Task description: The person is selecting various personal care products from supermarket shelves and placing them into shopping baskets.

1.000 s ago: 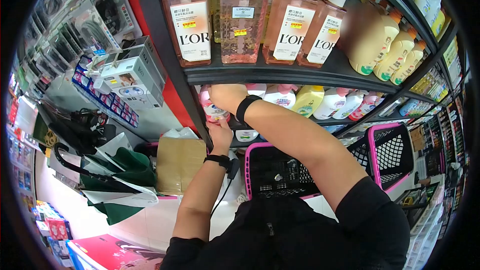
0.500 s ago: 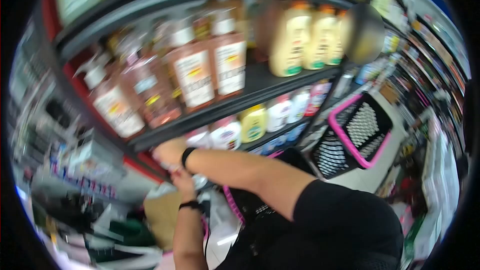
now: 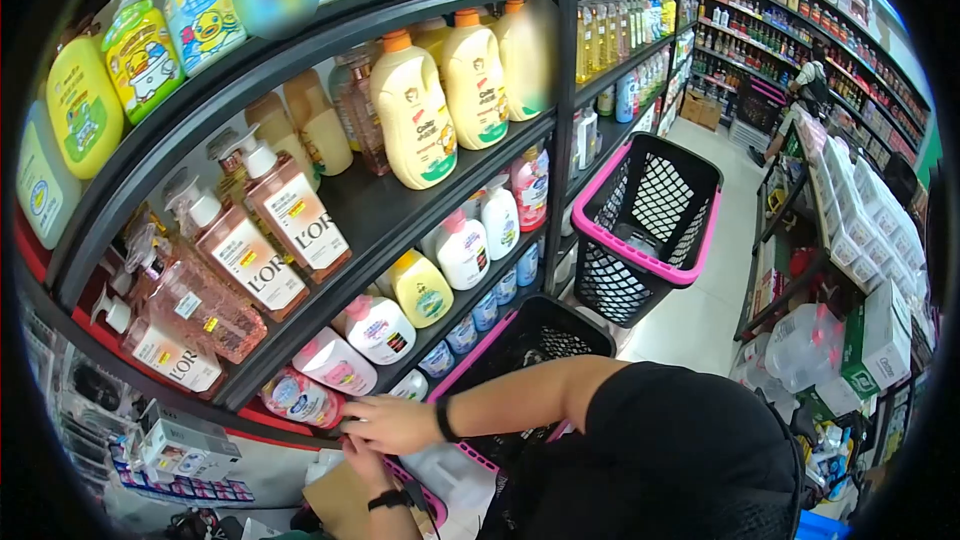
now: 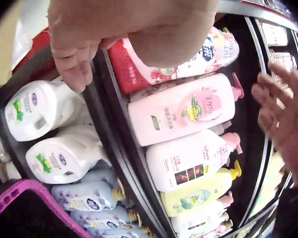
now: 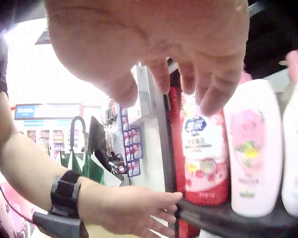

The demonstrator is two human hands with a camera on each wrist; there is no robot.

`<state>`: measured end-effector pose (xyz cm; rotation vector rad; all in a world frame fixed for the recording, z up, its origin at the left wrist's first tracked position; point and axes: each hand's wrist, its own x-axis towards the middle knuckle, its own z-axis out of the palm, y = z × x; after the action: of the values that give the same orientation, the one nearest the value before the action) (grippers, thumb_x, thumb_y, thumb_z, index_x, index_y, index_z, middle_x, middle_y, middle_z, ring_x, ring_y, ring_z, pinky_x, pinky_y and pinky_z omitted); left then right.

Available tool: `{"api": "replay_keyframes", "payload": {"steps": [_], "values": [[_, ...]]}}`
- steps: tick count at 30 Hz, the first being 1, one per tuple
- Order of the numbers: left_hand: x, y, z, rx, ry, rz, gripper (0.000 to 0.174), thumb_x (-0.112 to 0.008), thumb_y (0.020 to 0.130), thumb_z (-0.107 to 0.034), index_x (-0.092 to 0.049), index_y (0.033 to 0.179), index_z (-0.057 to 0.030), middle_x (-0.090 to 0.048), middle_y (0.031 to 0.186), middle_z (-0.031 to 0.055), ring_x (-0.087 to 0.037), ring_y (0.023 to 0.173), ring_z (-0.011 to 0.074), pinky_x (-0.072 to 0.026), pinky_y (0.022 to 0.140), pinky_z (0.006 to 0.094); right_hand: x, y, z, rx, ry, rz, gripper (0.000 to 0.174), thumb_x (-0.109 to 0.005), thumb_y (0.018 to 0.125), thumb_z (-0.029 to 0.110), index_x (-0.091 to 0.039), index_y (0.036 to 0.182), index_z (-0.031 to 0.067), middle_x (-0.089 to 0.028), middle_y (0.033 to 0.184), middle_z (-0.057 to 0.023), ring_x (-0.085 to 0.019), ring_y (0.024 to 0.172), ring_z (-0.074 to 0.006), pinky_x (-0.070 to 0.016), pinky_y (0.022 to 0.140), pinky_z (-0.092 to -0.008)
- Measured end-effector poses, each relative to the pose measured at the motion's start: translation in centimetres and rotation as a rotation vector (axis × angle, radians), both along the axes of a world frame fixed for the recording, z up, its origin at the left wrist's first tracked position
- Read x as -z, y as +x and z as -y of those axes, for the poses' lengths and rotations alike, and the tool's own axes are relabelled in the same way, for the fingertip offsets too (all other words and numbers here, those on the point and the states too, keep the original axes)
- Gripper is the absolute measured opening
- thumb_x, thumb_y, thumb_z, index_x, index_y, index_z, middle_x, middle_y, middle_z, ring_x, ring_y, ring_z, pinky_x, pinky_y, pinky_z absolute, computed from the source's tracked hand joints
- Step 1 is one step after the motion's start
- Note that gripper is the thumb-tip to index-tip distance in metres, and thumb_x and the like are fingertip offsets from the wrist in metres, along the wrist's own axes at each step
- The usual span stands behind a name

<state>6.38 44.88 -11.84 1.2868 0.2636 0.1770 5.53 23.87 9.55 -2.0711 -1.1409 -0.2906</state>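
Note:
At the left end of a lower shelf stands a red and pink bottle (image 3: 300, 398), its front label showing in the right wrist view. My right hand (image 3: 395, 425) is just in front of it with loosely bent, spread fingers and nothing held. Below it, my left hand (image 3: 365, 465) reaches up beside the shelf end. In the right wrist view the left hand (image 5: 134, 210) has its fingers extended at the shelf's front edge. Right beside the red bottle are a pale pink bottle (image 4: 184, 109) and a white pump bottle (image 4: 188, 158).
Pump bottles labelled L'OR (image 3: 250, 260) and cream bottles (image 3: 415, 110) fill the shelf above. Under my right arm sits a black basket with a pink rim (image 3: 470, 360); another black basket (image 3: 640, 270) stands in the aisle. A cardboard box (image 3: 340, 500) lies low at the left.
The head view has swung right, bringing the aisle into sight. Earlier both hands held the red and pink bottle at the shelf end; now they are off it and the bottle stands on the shelf.

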Motion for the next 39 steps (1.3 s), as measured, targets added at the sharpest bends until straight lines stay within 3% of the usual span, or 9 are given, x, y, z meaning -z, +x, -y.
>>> {"api": "replay_keyframes", "payload": {"steps": [4,8,10,17,21,28,34,36,39], "values": [[3.3,-8.4,1.7,0.147,0.275,-0.445,0.023,-0.057,0.098,-0.025,-0.060,0.103,-0.0033,-0.060,0.076,0.0052,-0.059,0.062,0.0156,-0.0466,0.048,0.0279,10.1,-4.1,13.1,0.032,-0.238,-0.247,0.041,-0.065,0.088,0.019,-0.055,0.123,0.0003,-0.056,0.119,-0.0214,-0.058,0.111,-0.0391,-0.0491,0.095,-0.0455],[4.1,-15.1,6.4,0.225,0.180,-0.609,0.020,-0.058,0.095,-0.020,-0.060,0.101,-0.0014,-0.061,0.079,0.0075,-0.063,0.065,0.0202,-0.0542,0.054,0.0328,14.1,-10.5,26.0,0.219,-0.440,-0.657,0.035,-0.063,0.086,0.023,-0.062,0.114,0.0022,-0.066,0.107,-0.0248,-0.063,0.105,-0.0410,-0.0508,0.090,-0.0484],[7.6,-16.7,7.2,0.375,0.113,-0.671,0.027,-0.056,0.092,-0.020,-0.055,0.110,0.0014,-0.062,0.098,0.0155,-0.065,0.076,0.0283,-0.0563,0.061,0.0401,14.4,-13.5,30.6,0.349,-0.352,-0.690,0.035,-0.063,0.086,0.024,-0.062,0.112,0.0008,-0.067,0.104,-0.0242,-0.064,0.103,-0.0414,-0.0501,0.089,-0.0489],[4.3,-16.9,24.6,0.716,0.218,-0.594,0.012,-0.055,0.094,-0.018,-0.057,0.087,-0.0079,-0.059,0.072,0.0055,-0.059,0.061,0.0172,-0.0489,0.049,0.0307,10.9,-20.1,41.4,0.506,-0.108,-0.718,0.035,-0.062,0.091,0.030,-0.061,0.111,0.0015,-0.067,0.099,-0.0203,-0.064,0.096,-0.0398,-0.0499,0.084,-0.0473],[-2.7,-15.8,39.9,0.694,0.354,-0.511,0.014,-0.058,0.095,-0.018,-0.063,0.101,-0.0052,-0.060,0.078,0.0025,-0.060,0.068,0.0118,-0.0496,0.057,0.0261,11.1,-25.1,49.2,0.597,-0.024,-0.667,0.035,-0.065,0.091,0.029,-0.061,0.114,0.0033,-0.068,0.102,-0.0193,-0.065,0.097,-0.0381,-0.0516,0.084,-0.0467],[-6.6,-15.0,56.4,1.045,0.770,0.136,0.032,-0.065,0.096,-0.026,-0.065,0.112,0.0007,-0.070,0.090,0.0112,-0.069,0.082,0.0207,-0.0535,0.073,0.0332,13.9,-40.2,62.3,1.090,0.009,-0.780,0.037,-0.067,0.091,0.027,-0.063,0.117,0.0005,-0.070,0.103,-0.0183,-0.069,0.092,-0.0330,-0.0551,0.081,-0.0420],[-19.1,-16.1,54.4,1.544,1.152,0.536,0.034,-0.057,0.097,-0.032,-0.063,0.115,-0.0031,-0.066,0.100,0.0194,-0.064,0.096,0.0377,-0.0524,0.083,0.0452,10.1,-54.9,64.2,1.533,0.158,-0.794,0.028,-0.067,0.089,0.021,-0.066,0.106,-0.0015,-0.069,0.087,-0.0183,-0.068,0.081,-0.0310,-0.0539,0.074,-0.0399],[-23.5,-16.6,51.2,1.441,1.363,0.388,0.036,-0.059,0.094,-0.035,-0.066,0.110,-0.0024,-0.068,0.099,0.0203,-0.065,0.098,0.0397,-0.0523,0.085,0.0467,2.1,-57.4,62.8,1.686,0.207,-1.119,0.044,-0.065,0.095,0.023,-0.059,0.133,0.0029,-0.068,0.122,-0.0221,-0.065,0.114,-0.0341,-0.0496,0.095,-0.0401],[-28.4,-15.8,50.6,1.166,1.351,0.439,0.030,-0.065,0.088,-0.029,-0.067,0.105,-0.0039,-0.068,0.095,0.0186,-0.066,0.094,0.0379,-0.0529,0.082,0.0454,-0.2,-59.7,63.9,1.885,0.304,-0.766,0.029,-0.063,0.095,0.018,-0.065,0.117,-0.0007,-0.069,0.108,-0.0214,-0.067,0.099,-0.0359,-0.0513,0.088,-0.0406]]}}
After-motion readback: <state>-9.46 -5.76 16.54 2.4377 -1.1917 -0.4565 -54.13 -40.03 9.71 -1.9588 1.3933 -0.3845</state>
